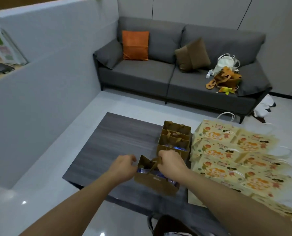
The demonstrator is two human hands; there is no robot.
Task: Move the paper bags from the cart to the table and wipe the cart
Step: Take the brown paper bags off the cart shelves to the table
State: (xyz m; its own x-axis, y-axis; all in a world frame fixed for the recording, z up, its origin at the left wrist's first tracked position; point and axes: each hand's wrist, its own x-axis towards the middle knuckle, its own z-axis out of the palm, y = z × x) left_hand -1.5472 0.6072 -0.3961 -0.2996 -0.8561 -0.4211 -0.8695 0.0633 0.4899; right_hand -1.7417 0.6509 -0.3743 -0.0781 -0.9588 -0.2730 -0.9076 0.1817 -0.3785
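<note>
Biggest risk here is probably a tip-over: the brown paper bag (156,178) is being set down near the front edge of the dark table (114,142), and if it gets let go while it's leaning, the load inside could roll it toward the edge. The rope handle (156,161) is pinched in the curled fingers of the right hand (171,163), so a torn or slipped handle can't be ruled out either, judging by how full the bag looks. The left hand (123,166) is held against the bag's left rim with fingers curled; whether the paper is actually gripped can't be told. Inside the bag, shiny blue-and-silver items can be made out, too blurred to be named. Just behind it a row of similar brown bags (175,140) is lined up, something blue showing in the nearest one, so a bump into that row is possible. To the right, flat printed cartoon bags (227,155) are laid overlapping. The cart isn't in view.
</note>
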